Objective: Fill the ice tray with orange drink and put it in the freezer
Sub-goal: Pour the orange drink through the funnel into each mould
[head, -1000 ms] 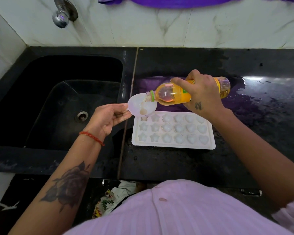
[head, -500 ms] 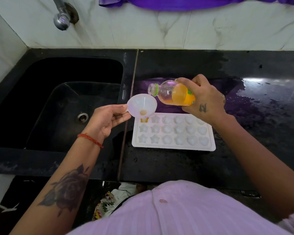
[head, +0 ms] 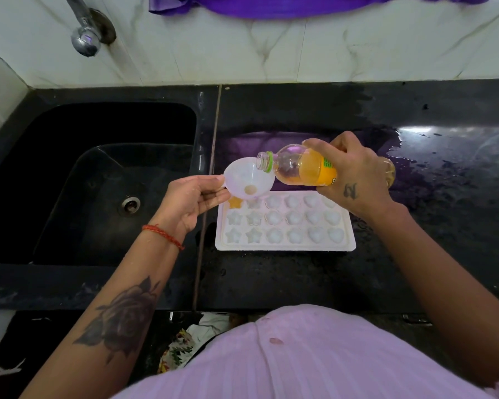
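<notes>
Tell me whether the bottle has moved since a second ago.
Yes. The bottle has tipped back: its mouth, then down inside the funnel, now sits at the rim, against the unmoved ice tray.

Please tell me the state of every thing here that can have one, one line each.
bottle: uncapped, tilted toward funnel, partly full
funnel: held above tray corner
ice tray: one corner star cell orange, others unfilled
left hand: pinches funnel
right hand: grips bottle
tap: not running

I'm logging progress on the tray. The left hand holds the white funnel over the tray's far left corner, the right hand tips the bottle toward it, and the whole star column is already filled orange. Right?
Not quite. In the head view only one cell of the ice tray, the far left corner star under the funnel, holds orange drink; the other cells look empty. The left hand, right hand and bottle are as you say.
</notes>
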The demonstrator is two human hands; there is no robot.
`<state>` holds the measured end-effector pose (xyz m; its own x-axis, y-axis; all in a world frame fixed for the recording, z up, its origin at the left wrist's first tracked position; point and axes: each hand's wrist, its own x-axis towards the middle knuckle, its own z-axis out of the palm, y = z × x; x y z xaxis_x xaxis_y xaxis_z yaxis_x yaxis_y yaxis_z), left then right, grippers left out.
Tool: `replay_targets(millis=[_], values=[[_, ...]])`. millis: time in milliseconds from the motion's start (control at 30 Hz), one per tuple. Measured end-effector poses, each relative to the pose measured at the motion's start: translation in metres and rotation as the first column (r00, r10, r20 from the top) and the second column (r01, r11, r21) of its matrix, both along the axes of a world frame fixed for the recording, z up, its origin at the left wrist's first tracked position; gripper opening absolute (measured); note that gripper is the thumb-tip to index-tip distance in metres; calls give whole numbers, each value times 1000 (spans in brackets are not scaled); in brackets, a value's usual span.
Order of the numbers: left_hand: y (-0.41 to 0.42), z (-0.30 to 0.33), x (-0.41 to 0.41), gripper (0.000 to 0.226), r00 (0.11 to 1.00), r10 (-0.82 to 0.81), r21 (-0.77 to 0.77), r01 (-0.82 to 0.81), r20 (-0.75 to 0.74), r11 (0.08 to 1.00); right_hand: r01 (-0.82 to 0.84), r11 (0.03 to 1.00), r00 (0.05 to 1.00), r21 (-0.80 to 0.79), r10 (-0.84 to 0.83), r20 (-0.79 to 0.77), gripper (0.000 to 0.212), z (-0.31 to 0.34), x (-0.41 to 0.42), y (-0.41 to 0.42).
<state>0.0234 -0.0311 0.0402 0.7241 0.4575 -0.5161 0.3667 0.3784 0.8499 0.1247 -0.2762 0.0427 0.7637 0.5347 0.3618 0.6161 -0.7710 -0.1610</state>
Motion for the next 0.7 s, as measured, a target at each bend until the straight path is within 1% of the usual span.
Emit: replay_targets(millis=[167,300,367,467,700], values=[[-2,-2,1,3,1000,-7,-7,7,-8,1000,4,999,999,-52,-2,39,73,-1,1,-2],[-2,-3,1,3,1000,-24,-22,24,15,999,-1,997,998,-82,6,60,69,-1,1,-4],[-2,-3,1,4,999,-34,-32,35,36,999,-2,996,998,-84,8,62,66,-1,1,-4],[-3,-4,1,6,999,-33,-28,33,26,999,-6,996,998,-85,12,68,65,0,0,-5],[-4,-4,1,6,999,-30,-19,31,17,999,3,994,999,-108,1,44,68,1,1,-6]])
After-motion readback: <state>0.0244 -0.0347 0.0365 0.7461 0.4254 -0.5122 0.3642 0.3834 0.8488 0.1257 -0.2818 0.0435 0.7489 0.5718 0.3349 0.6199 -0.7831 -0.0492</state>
